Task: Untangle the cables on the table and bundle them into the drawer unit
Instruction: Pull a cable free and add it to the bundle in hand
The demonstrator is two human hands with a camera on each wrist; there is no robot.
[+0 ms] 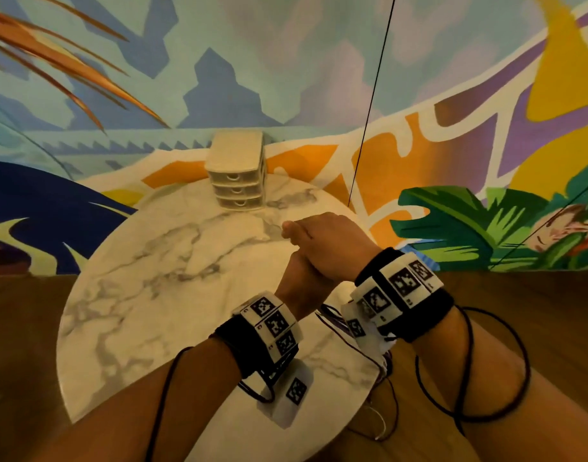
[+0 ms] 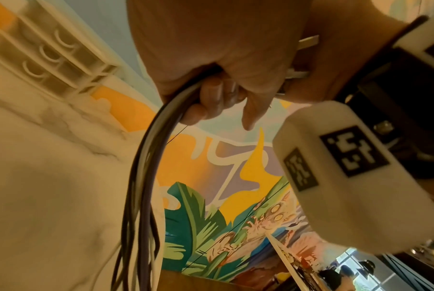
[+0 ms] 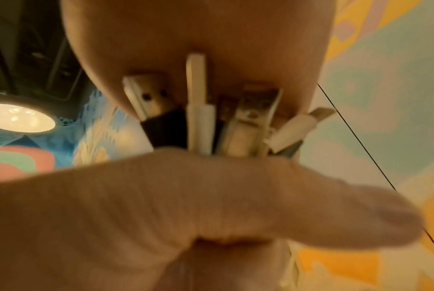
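Note:
Over the round marble table (image 1: 152, 278) my left hand (image 1: 301, 268) grips a bundle of white, grey and purple cables (image 2: 146, 177) in its fist. The strands hang down from the fist towards the table. Their loose ends (image 1: 331, 318) show below my right wrist. Several USB plugs (image 3: 156, 98) stick out of the fist's other side. My right hand (image 1: 329, 238) lies across the left fist, fingers straight, its palm (image 3: 198, 29) against the plug tips. The beige three-drawer unit (image 1: 236, 176) stands at the table's far edge, all drawers shut, well beyond both hands.
A painted mural wall rises right behind the table. A thin black cord (image 1: 369, 105) hangs down the wall to the right of the drawer unit. Wooden floor (image 1: 535, 328) surrounds the table. Black sensor wires loop around both forearms.

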